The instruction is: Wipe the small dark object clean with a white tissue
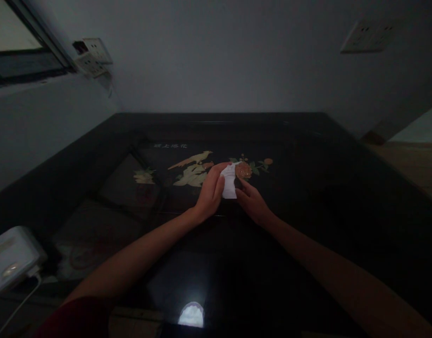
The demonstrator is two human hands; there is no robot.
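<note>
Both my hands meet over the middle of a glossy black table point(307, 197) painted with a bird and flowers. My left hand point(211, 192) curls its fingers around a small white folded piece, paper or tissue point(229, 183). My right hand point(251, 199) touches the same white piece from the right, fingers closed against its lower edge. The room is dim, so the fingertips are hard to make out.
A white box-like device point(11, 258) with a white cable point(19, 305) sits at the table's near left corner. Wall sockets point(92, 56) are at upper left, another socket plate point(371, 35) at upper right. A window point(15, 42) is on the left wall.
</note>
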